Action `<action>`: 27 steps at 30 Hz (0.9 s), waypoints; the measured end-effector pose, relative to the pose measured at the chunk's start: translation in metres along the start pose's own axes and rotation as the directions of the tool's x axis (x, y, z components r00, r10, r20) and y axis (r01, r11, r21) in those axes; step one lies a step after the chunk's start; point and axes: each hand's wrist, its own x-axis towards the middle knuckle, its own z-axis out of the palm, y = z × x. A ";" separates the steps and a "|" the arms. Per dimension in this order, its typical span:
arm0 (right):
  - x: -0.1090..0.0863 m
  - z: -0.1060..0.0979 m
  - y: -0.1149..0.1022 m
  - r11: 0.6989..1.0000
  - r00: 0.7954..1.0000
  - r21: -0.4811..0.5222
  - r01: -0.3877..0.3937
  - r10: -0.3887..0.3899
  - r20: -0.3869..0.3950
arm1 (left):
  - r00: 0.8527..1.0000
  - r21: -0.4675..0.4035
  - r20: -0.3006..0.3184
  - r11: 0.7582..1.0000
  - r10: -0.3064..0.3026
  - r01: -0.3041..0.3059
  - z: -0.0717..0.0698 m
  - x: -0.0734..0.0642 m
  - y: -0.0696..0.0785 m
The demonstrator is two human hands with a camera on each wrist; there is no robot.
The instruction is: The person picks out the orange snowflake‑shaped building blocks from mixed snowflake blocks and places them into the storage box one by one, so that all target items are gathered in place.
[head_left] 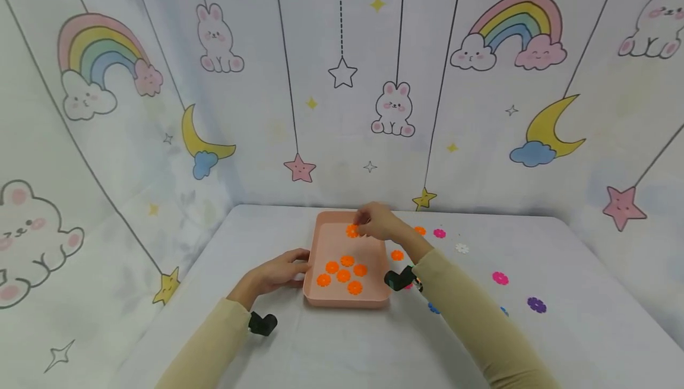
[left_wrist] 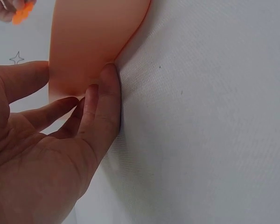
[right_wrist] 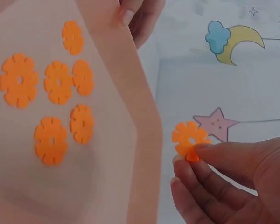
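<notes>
An orange flower-shaped plastic disc point(right_wrist: 183, 136) with a notched edge is pinched between the thumb and fingers of my right hand point(head_left: 376, 221). That hand is over the far end of a shallow pink tray point(head_left: 316, 240). Several more orange discs point(head_left: 344, 276) lie spread in the tray's near half. My left hand point(head_left: 280, 270) holds the tray's left side, its thumb point(left_wrist: 30, 79) at the rim and its fingers against the outer wall near the tabletop. In the right wrist view, the left thumb overlaps the rim.
Loose flower discs lie right of the tray on the white tabletop point(head_left: 342, 347): orange point(head_left: 397, 255), pink point(head_left: 500, 278), white point(head_left: 462, 248), purple point(head_left: 537, 304) and blue point(head_left: 434, 307). My right forearm partly hides some. A patterned cloth wall point(head_left: 342, 116) stands behind the table.
</notes>
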 end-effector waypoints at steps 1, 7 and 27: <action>0.004 0.004 -0.001 1.000 1.000 0.012 -0.007 0.007 0.007 | 1.000 -0.002 0.003 1.000 0.000 0.000 0.001 0.000 0.000; 0.024 0.028 0.005 0.995 0.998 0.071 -0.064 0.063 0.021 | 1.000 -0.017 0.016 1.000 -0.006 0.006 0.001 0.001 -0.001; 0.021 0.068 0.007 0.917 0.937 0.197 -0.347 0.346 0.041 | 1.000 -0.014 -0.003 1.000 -0.011 0.011 0.000 0.003 -0.002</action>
